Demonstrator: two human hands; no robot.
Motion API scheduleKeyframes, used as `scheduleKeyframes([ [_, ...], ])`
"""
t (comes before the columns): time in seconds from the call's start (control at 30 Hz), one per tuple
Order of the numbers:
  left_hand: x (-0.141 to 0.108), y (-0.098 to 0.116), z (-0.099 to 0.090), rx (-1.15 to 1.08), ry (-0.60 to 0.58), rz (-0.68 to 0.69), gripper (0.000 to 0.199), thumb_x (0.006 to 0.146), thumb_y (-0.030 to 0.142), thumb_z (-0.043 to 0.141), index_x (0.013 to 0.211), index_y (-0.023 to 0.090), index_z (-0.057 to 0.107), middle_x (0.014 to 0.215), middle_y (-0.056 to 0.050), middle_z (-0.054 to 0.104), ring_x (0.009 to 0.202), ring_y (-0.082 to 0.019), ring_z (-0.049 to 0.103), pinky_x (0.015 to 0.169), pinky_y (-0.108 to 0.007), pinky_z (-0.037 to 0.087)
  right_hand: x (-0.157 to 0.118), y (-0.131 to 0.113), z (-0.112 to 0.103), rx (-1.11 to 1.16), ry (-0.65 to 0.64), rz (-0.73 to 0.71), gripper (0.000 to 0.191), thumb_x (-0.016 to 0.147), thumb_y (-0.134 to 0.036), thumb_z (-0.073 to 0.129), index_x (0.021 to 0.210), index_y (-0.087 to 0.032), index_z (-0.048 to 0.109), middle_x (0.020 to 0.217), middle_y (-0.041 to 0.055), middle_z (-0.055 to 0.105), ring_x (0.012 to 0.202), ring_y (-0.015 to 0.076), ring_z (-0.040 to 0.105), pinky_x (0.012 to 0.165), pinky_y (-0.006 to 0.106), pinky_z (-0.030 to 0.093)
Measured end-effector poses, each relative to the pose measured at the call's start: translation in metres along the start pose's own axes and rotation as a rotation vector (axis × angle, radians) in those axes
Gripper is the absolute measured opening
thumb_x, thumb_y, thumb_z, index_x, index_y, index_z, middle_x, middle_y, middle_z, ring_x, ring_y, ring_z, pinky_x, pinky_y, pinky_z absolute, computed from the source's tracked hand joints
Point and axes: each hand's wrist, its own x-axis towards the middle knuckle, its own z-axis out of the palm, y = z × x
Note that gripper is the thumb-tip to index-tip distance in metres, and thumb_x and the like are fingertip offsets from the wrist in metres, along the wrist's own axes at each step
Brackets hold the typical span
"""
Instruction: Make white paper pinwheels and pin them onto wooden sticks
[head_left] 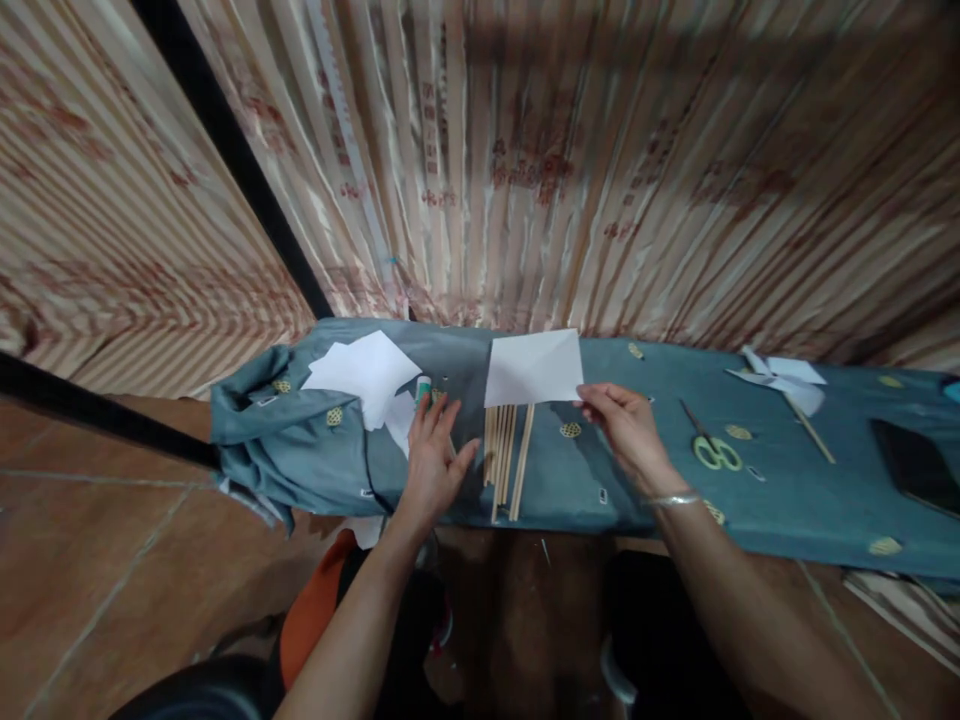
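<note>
A flat, four-sided sheet of plain white paper (534,367) lies near the far edge of the cloth-covered surface, straight ahead of the person, and serves here as the centre of the clock. The right hand (626,430), at four o'clock, pinches its near right corner between thumb and fingertips; a thin silver-coloured bracelet (675,499) circles that wrist. The left hand (433,455), at eight o'clock, is spread palm down, its fingers extended and the thumb well apart from them. Just beyond its fingertips, at nine o'clock, shows a small white tube with a green band (424,387); whether the fingers touch it, I cannot tell.

At six o'clock, a row of slim, pale wooden sticks (506,455) points toward the person, their far ends hidden by the sheet, the rightmost slightly apart from the others. Farther out at nine o'clock, past the tube, is an overlapping heap of white paper pieces (367,368).

Between three and four o'clock, beyond the right hand, lie scissors with pale green handles (705,436), blades pointing away from the person. Well out at three o'clock is a folded white paper pinwheel on a wooden stick (780,383), and past it a flat black rectangular object (916,465). Beneath everything spreads a blue-grey cloth printed with yellow pineapples (570,485). At twelve o'clock hangs a pleated, striped curtain with reddish print (525,150).
</note>
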Motion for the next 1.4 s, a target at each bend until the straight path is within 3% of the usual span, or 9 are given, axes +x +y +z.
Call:
scheduleKeyframes([
  [0.23,-0.027,0.049,0.072,-0.04,-0.183,0.502,0.062,0.089,0.037,0.059,0.145,0.019,0.037,0.146,-0.018,0.046,0.145,-0.033,0.029,0.112,-0.058,0.034,-0.075,0.037,-0.067,0.09,0.156,0.158,0.035,0.061,-0.051,0.082,0.065,-0.018,0.069,0.056,-0.0021,0.06,0.054,0.0089,0.047,0.056,0.022,0.036],
  [0.47,-0.031,0.065,0.116,0.024,-0.43,0.48,0.04,0.091,0.019,0.052,0.131,0.017,0.055,0.13,-0.014,0.064,0.129,-0.028,0.053,0.106,-0.053,0.045,-0.11,0.047,-0.092,-0.063,0.078,0.122,0.034,0.072,-0.053,0.074,0.066,-0.019,0.068,0.058,-0.0007,0.061,0.056,0.0131,0.053,0.06,0.027,0.043],
  [0.6,-0.023,0.067,0.126,-0.065,-0.45,0.45,0.033,0.095,0.018,0.043,0.122,0.017,0.063,0.12,-0.01,0.07,0.117,-0.022,0.062,0.101,-0.043,0.052,-0.103,0.047,-0.124,-0.351,0.184,-0.103,0.029,0.085,-0.046,0.06,0.1,-0.023,0.071,0.1,0.0075,0.073,0.093,0.024,0.066,0.088,0.041,0.049],
  [0.73,-0.02,0.074,0.132,-0.144,-0.471,0.422,0.032,0.097,0.022,0.043,0.119,0.018,0.066,0.118,-0.009,0.071,0.113,-0.02,0.065,0.1,-0.04,0.052,-0.094,0.056,-0.15,-0.576,0.076,-0.278,0.04,0.086,-0.039,0.06,0.125,-0.028,0.061,0.144,0.0092,0.052,0.136,0.0279,0.043,0.113,0.052,0.031],
  [0.97,-0.02,0.079,0.131,-0.213,-0.53,0.324,0.032,0.098,0.026,0.043,0.12,0.018,0.065,0.116,-0.009,0.072,0.109,-0.019,0.067,0.099,-0.037,0.052,-0.07,0.067,-0.145,-0.485,-0.054,-0.22,0.021,0.084,-0.045,0.064,0.086,-0.025,0.072,0.14,0.009,0.057,0.138,0.0288,0.043,0.114,0.051,0.03],
  [1.07,-0.022,0.082,0.123,-0.149,-0.443,0.308,0.041,0.099,0.029,0.042,0.137,0.016,0.049,0.129,-0.012,0.065,0.118,-0.021,0.062,0.1,-0.038,0.052,-0.053,0.069,-0.138,-0.424,-0.035,-0.191,0.024,0.081,-0.048,0.067,0.082,-0.024,0.071,0.135,0.0105,0.06,0.132,0.0291,0.05,0.113,0.05,0.033],
  [1.2,-0.03,0.094,0.112,0.077,-0.306,0.47,0.05,0.097,0.021,0.043,0.146,0.013,0.034,0.152,-0.017,0.04,0.147,-0.027,0.027,0.115,-0.05,0.035,-0.036,0.078,-0.127,-0.423,0.016,-0.172,0.026,0.079,-0.049,0.067,0.081,-0.023,0.072,0.129,0.0114,0.064,0.126,0.0299,0.055,0.11,0.05,0.036],
  [1.3,-0.042,0.101,0.112,0.202,-0.391,0.626,0.045,0.096,0.014,0.042,0.141,0.012,0.04,0.149,-0.015,0.045,0.148,-0.025,0.025,0.117,-0.048,0.032,-0.03,0.087,-0.12,-0.479,0.074,-0.182,0.027,0.08,-0.048,0.064,0.081,-0.023,0.072,0.124,0.0124,0.065,0.122,0.0303,0.057,0.107,0.05,0.039],
  [1.4,-0.054,0.099,0.117,0.301,-0.474,0.633,0.05,0.094,0.022,0.05,0.141,0.009,0.04,0.151,-0.016,0.042,0.148,-0.029,0.023,0.117,-0.05,0.032,-0.029,0.092,-0.116,-0.557,0.104,-0.209,0.025,0.081,-0.046,0.063,0.084,-0.022,0.073,0.127,0.0136,0.064,0.123,0.0304,0.056,0.107,0.05,0.039],
])
